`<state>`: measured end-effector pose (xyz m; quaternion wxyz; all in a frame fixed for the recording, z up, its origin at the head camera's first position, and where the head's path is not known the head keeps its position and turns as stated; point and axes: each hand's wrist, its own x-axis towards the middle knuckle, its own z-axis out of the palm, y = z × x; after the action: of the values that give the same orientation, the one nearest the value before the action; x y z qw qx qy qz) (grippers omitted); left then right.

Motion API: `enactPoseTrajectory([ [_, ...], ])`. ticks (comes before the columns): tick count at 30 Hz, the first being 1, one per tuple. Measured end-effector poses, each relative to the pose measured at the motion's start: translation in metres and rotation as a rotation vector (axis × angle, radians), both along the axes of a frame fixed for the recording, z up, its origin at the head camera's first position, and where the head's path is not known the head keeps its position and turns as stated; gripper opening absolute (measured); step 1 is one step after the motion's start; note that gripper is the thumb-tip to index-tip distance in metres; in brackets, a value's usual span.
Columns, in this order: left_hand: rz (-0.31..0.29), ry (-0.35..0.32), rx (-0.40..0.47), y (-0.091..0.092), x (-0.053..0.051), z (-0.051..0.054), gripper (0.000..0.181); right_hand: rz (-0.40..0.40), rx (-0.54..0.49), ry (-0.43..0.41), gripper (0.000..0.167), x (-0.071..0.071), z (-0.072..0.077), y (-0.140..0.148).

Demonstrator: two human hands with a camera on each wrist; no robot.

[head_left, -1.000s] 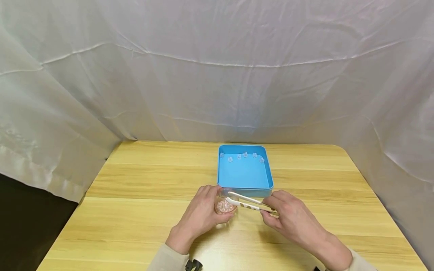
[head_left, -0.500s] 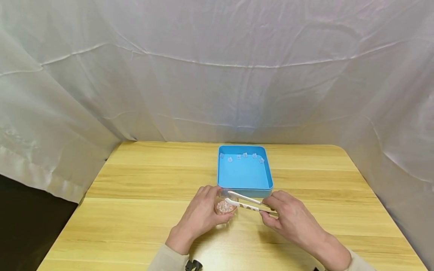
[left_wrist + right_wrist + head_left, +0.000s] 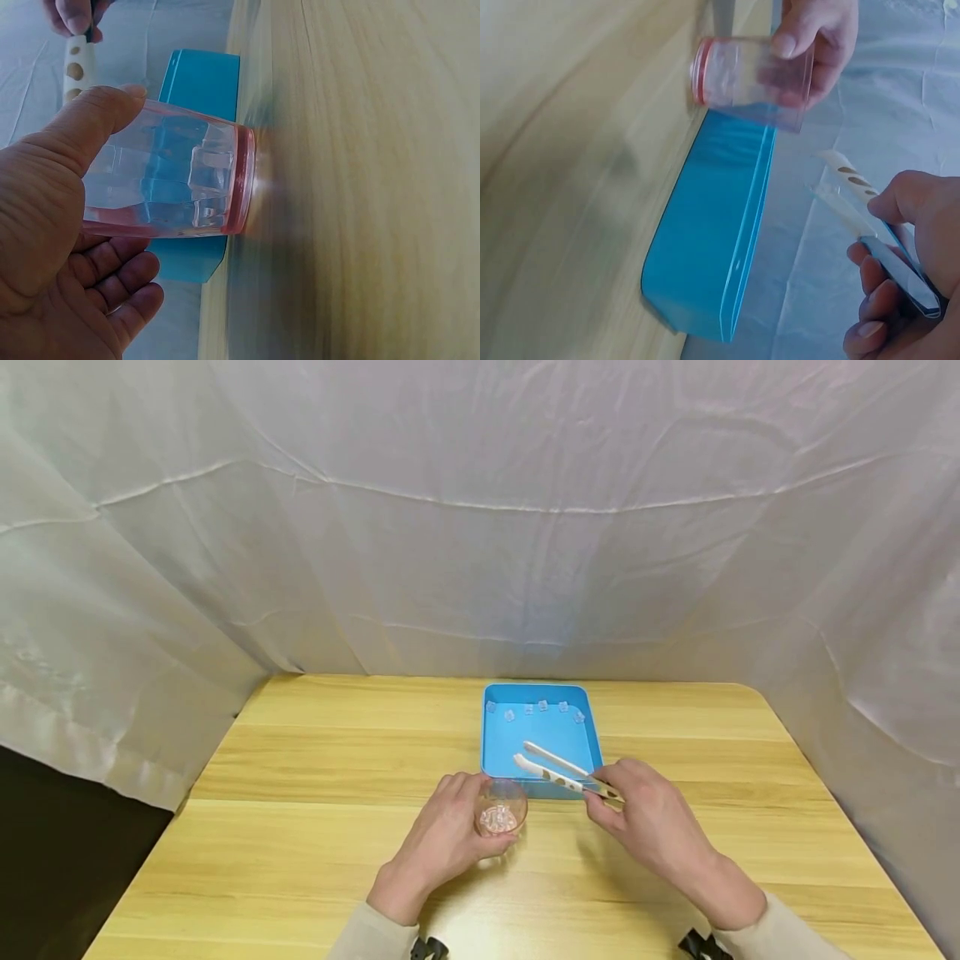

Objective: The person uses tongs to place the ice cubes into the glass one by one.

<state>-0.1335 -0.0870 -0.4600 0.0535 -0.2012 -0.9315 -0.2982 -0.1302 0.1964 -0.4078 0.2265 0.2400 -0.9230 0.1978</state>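
My left hand (image 3: 442,831) grips a clear, pink-tinted cup (image 3: 501,793) from its left side, thumb and fingers round the wall. The cup (image 3: 165,172) stands upright on the table, with several clear ice-like cubes (image 3: 498,819) at its bottom. White tongs with brown spots (image 3: 551,775) are held in my right hand (image 3: 656,814), thumb against one arm. Their tips are apart over the near part of a blue tray (image 3: 536,739); whether a small clear piece sits at the tips (image 3: 821,161) is hard to tell. Several clear cubes (image 3: 543,705) lie along the tray's far side.
The tray's near wall (image 3: 705,225) stands just behind the cup. Pale wood planks form the table (image 3: 337,768), which ends at a grey cloth curtain (image 3: 480,568) at the back and sides. A dark gap (image 3: 60,852) shows at the left.
My right hand has lifted the tongs away from over the cup's mouth, forward and right, to above the tray's near edge. My left hand and the cup have stayed put.
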Motion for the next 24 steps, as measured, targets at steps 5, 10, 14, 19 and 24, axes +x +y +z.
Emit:
enactPoseTrajectory([
  [5,0.005,-0.004,0.003,0.0,0.0,0.0,0.075,-0.034,0.007,-0.014,0.016,-0.013,-0.001,0.001],
  [10,0.007,-0.007,0.004,0.0,0.0,-0.001,0.075,-0.08,0.043,-0.056,0.016,-0.028,-0.004,-0.002],
  [14,0.008,-0.014,0.001,0.0,0.0,-0.001,0.075,-0.106,0.059,-0.105,0.012,-0.042,-0.008,-0.006],
  [19,0.005,-0.009,0.002,0.0,-0.001,0.0,0.076,-0.122,0.074,-0.14,0.014,-0.057,-0.014,-0.009],
  [24,0.001,-0.009,-0.001,0.0,-0.001,0.0,0.076,-0.126,0.094,-0.163,0.015,-0.067,-0.018,-0.011],
])
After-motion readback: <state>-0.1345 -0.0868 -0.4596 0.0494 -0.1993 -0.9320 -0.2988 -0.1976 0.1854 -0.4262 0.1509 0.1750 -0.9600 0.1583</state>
